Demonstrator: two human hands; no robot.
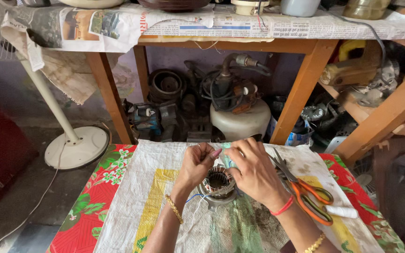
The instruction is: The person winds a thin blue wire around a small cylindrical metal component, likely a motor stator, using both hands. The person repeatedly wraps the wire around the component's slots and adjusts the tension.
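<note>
Both hands meet over a stator (219,183) on the white sack (132,197). Left hand (197,165) and right hand (254,171) pinch a pale strip (227,154) above it. Scissors (305,192) lie just right

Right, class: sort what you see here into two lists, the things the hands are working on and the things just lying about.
In hand:
- motor stator, held by left hand and right hand
- its loose wires
- woven sack under it

Lying about:
- orange-handled scissors
- white roll
- fan stand
- pump under the wooden bench
- newspaper
</note>
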